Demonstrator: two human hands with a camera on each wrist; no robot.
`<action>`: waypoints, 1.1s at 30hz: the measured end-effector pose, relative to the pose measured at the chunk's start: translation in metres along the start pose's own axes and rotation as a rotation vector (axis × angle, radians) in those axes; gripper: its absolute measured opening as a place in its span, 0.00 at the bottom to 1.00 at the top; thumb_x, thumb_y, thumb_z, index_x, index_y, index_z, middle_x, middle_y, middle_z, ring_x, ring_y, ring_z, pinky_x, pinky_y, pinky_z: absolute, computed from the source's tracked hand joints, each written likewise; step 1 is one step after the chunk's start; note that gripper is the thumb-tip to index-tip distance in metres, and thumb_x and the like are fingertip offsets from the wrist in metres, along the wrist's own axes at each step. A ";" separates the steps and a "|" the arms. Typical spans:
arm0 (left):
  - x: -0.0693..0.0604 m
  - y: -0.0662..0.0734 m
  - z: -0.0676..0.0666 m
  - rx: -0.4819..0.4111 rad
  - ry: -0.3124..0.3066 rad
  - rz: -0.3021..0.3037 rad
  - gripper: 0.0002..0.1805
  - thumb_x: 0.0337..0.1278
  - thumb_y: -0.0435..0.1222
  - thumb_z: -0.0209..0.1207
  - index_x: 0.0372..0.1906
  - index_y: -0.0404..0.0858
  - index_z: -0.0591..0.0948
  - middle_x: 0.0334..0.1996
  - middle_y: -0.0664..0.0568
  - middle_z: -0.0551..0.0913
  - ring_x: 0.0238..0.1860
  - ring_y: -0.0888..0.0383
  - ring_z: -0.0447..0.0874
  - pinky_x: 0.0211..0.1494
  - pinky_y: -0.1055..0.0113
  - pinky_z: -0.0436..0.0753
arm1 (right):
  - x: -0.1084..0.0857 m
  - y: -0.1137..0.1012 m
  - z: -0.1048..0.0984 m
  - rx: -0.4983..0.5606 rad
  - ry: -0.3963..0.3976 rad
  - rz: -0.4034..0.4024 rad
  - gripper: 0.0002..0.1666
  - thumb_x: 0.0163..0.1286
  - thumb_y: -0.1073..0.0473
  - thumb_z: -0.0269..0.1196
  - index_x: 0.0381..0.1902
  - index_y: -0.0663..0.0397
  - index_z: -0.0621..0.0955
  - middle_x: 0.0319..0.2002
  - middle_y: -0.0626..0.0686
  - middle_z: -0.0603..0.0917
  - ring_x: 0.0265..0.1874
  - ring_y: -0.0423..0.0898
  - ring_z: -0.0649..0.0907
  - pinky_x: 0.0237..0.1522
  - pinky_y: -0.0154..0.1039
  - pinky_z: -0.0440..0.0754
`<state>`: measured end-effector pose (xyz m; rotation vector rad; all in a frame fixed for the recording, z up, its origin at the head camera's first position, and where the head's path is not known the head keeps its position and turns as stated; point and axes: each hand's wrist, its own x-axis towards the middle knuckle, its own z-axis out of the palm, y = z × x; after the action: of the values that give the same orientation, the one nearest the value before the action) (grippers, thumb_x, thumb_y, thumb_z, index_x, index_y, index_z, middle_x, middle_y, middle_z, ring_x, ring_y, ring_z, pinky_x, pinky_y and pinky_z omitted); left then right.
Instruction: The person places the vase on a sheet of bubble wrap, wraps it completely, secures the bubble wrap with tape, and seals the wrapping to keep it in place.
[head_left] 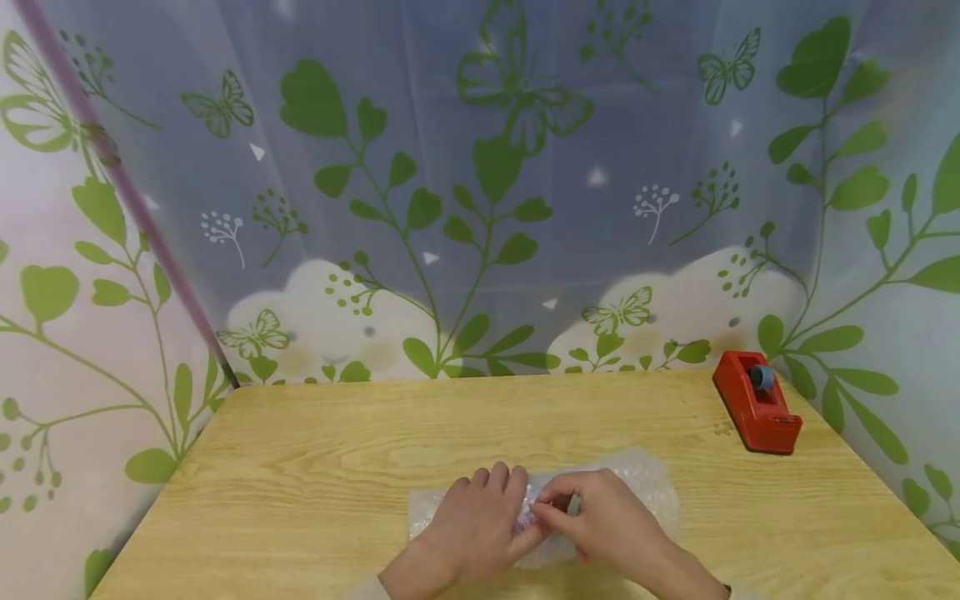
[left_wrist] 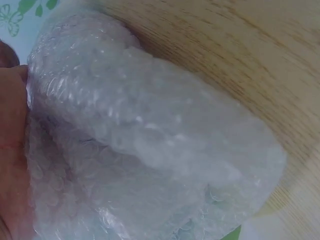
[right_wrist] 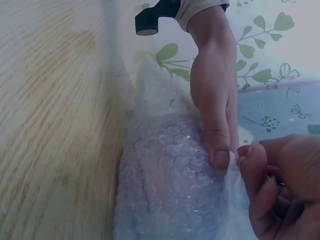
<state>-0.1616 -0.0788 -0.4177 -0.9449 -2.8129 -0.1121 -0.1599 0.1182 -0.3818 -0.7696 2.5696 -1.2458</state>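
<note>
A bundle of clear bubble wrap (head_left: 651,485) lies on the table near its front, with something faintly purple inside that I cannot make out. My left hand (head_left: 476,521) rests flat on it, fingers extended. Beside that thumb, my right hand (head_left: 611,521) pinches a whitish edge of the wrap between thumb and forefinger. The right wrist view shows the pinch close against the left thumb (right_wrist: 218,142), over the rounded bubble wrap (right_wrist: 170,175). In the left wrist view, the loose end of the wrap (left_wrist: 165,130) spreads across the wood.
A red tape dispenser (head_left: 757,404) with a blue-cored roll stands at the table's back right. The wood-grain table (head_left: 315,433) meets printed curtains (head_left: 420,167) at the back and sides. A purple pole (head_left: 150,217) leans at the left.
</note>
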 end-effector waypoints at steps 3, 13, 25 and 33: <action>-0.001 0.001 0.000 0.017 0.008 -0.007 0.29 0.65 0.65 0.32 0.37 0.43 0.66 0.26 0.57 0.62 0.23 0.61 0.60 0.20 0.71 0.62 | 0.000 -0.003 0.002 -0.096 0.055 -0.066 0.06 0.65 0.52 0.64 0.29 0.41 0.85 0.23 0.35 0.79 0.11 0.34 0.75 0.18 0.32 0.75; -0.003 0.002 0.002 0.105 0.074 0.020 0.33 0.64 0.66 0.32 0.39 0.42 0.70 0.24 0.57 0.63 0.21 0.62 0.61 0.18 0.73 0.61 | 0.005 -0.001 0.000 -0.429 0.248 -0.303 0.06 0.53 0.49 0.73 0.22 0.31 0.84 0.24 0.28 0.76 0.28 0.34 0.74 0.30 0.35 0.73; -0.003 0.001 0.004 0.193 0.136 0.060 0.34 0.64 0.66 0.32 0.41 0.40 0.71 0.25 0.56 0.66 0.22 0.61 0.66 0.19 0.72 0.63 | 0.016 0.019 -0.002 0.120 0.043 0.076 0.11 0.57 0.47 0.70 0.29 0.47 0.86 0.29 0.43 0.83 0.28 0.45 0.80 0.29 0.37 0.79; -0.003 0.001 0.007 0.197 0.174 0.076 0.35 0.64 0.66 0.32 0.41 0.39 0.71 0.25 0.56 0.66 0.22 0.61 0.66 0.19 0.73 0.64 | 0.019 0.017 -0.001 0.088 0.025 0.065 0.09 0.62 0.49 0.67 0.29 0.47 0.84 0.26 0.44 0.81 0.26 0.43 0.78 0.28 0.36 0.77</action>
<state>-0.1596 -0.0784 -0.4248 -0.9457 -2.5699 0.0870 -0.1832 0.1180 -0.3931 -0.6522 2.5188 -1.3466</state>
